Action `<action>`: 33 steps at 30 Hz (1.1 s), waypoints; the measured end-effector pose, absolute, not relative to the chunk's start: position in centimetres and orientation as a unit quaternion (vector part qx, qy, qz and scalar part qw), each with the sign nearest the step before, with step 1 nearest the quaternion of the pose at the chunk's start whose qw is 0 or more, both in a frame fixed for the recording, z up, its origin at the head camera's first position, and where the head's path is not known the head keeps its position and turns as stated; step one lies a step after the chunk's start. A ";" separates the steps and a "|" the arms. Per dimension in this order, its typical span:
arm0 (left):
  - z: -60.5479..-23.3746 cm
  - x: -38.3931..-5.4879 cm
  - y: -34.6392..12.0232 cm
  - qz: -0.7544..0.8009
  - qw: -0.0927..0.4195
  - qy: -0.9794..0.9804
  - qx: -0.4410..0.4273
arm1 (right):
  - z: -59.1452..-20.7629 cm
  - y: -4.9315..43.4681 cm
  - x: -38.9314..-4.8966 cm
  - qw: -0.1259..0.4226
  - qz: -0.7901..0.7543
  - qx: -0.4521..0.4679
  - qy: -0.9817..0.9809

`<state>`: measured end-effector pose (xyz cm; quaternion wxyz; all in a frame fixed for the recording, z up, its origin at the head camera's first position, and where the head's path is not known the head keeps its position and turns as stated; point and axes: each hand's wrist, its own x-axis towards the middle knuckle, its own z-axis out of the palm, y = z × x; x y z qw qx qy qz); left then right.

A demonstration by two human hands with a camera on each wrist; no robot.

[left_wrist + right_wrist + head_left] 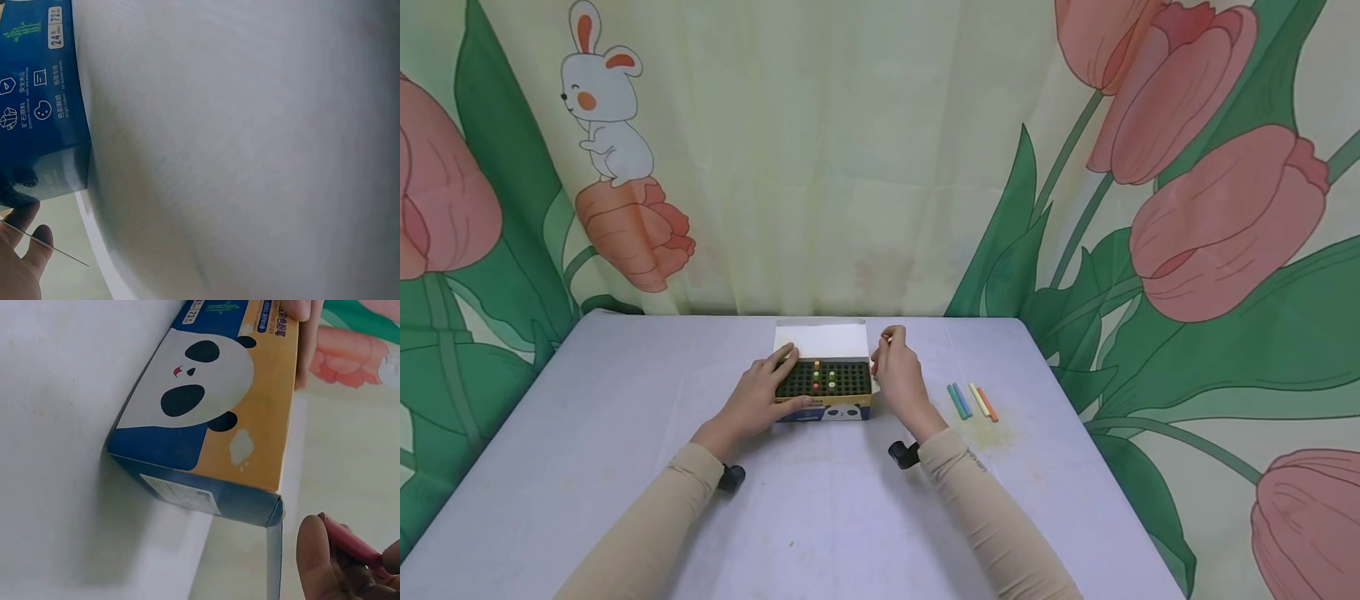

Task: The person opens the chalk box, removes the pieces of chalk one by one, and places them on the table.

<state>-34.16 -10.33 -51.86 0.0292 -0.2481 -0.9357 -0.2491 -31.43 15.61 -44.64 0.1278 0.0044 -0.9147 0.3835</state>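
An open chalk box [844, 412] with a panda on its front stands on the table, its white lid [823, 340] raised at the back. Inside is a black holder [853, 379] full of holes, with several coloured chalk ends showing in the middle rows. My left hand [752, 402] holds the box at its left end, thumb along the front rim and fingers toward the back corner. Just right of the box, my right hand [904, 379] is raised and pinches a pinkish-red chalk stick [351, 540] between thumb and fingers.
To the right of my right hand lie several loose chalk sticks: green [957, 402], blue [962, 400], pale yellow [978, 400] and orange [988, 405]. A yellowish smudge marks the white tablecloth [820, 517] near them. Behind the table hangs a tulip-print curtain [820, 167].
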 end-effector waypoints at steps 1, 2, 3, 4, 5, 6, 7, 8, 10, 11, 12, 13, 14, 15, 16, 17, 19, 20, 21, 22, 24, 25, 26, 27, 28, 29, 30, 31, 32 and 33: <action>-51.9 -34.2 -10.4 -0.249 0.030 -0.935 -0.249 | -44.6 15.7 -31.5 0.130 0.384 0.006 -0.914; -51.9 -34.2 -10.4 -0.249 0.031 -0.935 -0.250 | -44.6 15.8 -31.5 0.134 0.384 0.008 -0.913; -51.9 -34.3 -10.4 -0.249 0.032 -0.935 -0.250 | -44.7 16.0 -31.5 0.137 0.384 0.009 -0.913; -51.9 -34.3 -10.4 -0.248 0.032 -0.935 -0.250 | -44.7 16.1 -31.5 0.141 0.383 0.011 -0.913; -51.9 -34.3 -10.3 -0.249 0.031 -0.936 -0.249 | -44.7 16.3 -31.6 0.146 0.384 0.013 -0.912; -51.9 -34.2 -10.3 -0.248 0.033 -0.936 -0.250 | -44.8 16.4 -31.6 0.150 0.383 0.013 -0.912; -51.9 -34.2 -10.3 -0.247 0.035 -0.935 -0.251 | -44.8 16.6 -31.6 0.152 0.381 0.013 -0.912; -51.9 -34.2 -10.3 -0.246 0.038 -0.935 -0.252 | -44.9 16.8 -31.6 0.154 0.378 0.011 -0.913; -51.9 -34.2 -10.4 -0.246 0.039 -0.935 -0.252 | -45.0 17.2 -31.7 0.155 0.374 0.006 -0.915; -51.9 -34.2 -10.3 -0.248 0.039 -0.935 -0.251 | -45.0 17.3 -31.7 0.156 0.371 0.003 -0.915; -51.9 -34.2 -10.4 -0.247 0.040 -0.935 -0.253 | -45.1 17.5 -31.8 0.155 0.369 0.000 -0.916; -51.8 -34.2 -10.3 -0.247 0.040 -0.934 -0.253 | -45.2 17.7 -31.8 0.154 0.367 -0.004 -0.917; -51.8 -34.2 -10.3 -0.248 0.040 -0.934 -0.252 | -45.2 17.9 -31.8 0.156 0.366 -0.006 -0.917; -51.8 -34.2 -10.3 -0.249 0.039 -0.935 -0.251 | -45.3 18.1 -31.8 0.157 0.366 -0.007 -0.917; -51.8 -34.1 -10.3 -0.249 0.039 -0.934 -0.252 | -45.3 18.2 -31.9 0.158 0.366 -0.007 -0.917; -51.8 -34.2 -10.3 -0.248 0.039 -0.935 -0.251 | -45.4 18.4 -31.9 0.160 0.367 -0.007 -0.916; -51.7 -34.2 -10.3 -0.249 0.036 -0.935 -0.249 | -45.5 18.6 -31.9 0.161 0.366 -0.008 -0.916; -51.7 -34.1 -10.3 -0.249 0.035 -0.936 -0.248 | -45.6 18.7 -31.9 0.162 0.367 -0.010 -0.916; -51.7 -34.1 -10.3 -0.248 0.034 -0.936 -0.248 | -45.6 18.7 -31.9 0.162 0.366 -0.012 -0.916; -51.6 -34.1 -10.3 -0.249 0.034 -0.936 -0.247 | -45.7 18.8 -31.9 0.162 0.365 -0.015 -0.917; -51.6 -34.1 -10.2 -0.249 0.034 -0.936 -0.248 | -45.8 19.0 -32.0 0.160 0.363 -0.021 -0.918; -51.6 -34.1 -10.2 -0.249 0.036 -0.935 -0.249 | -45.9 19.0 -31.9 0.159 0.363 -0.024 -0.918; -51.6 -34.1 -10.2 -0.249 0.037 -0.935 -0.250 | -46.0 19.2 -31.9 0.160 0.363 -0.028 -0.917; -51.6 -34.1 -10.2 -0.248 0.038 -0.935 -0.251 | -46.0 19.3 -31.9 0.160 0.364 -0.030 -0.917; -51.7 -34.2 -10.2 -0.248 0.040 -0.935 -0.251 | -46.1 19.4 -31.9 0.161 0.365 -0.031 -0.916; -51.7 -34.2 -10.2 -0.248 0.040 -0.935 -0.251 | -46.1 19.6 -31.9 0.162 0.365 -0.033 -0.916; -51.8 -34.2 -10.2 -0.248 0.041 -0.935 -0.251 | -46.1 19.7 -31.9 0.165 0.365 -0.034 -0.915; -51.8 -34.2 -10.2 -0.249 0.041 -0.935 -0.251 | -46.2 19.9 -31.9 0.169 0.365 -0.035 -0.915; -51.8 -34.2 -10.2 -0.249 0.041 -0.935 -0.251 | -46.3 20.1 -31.9 0.174 0.363 -0.035 -0.915; -51.9 -34.3 -10.2 -0.248 0.041 -0.935 -0.251 | -46.3 20.3 -31.9 0.178 0.364 -0.036 -0.914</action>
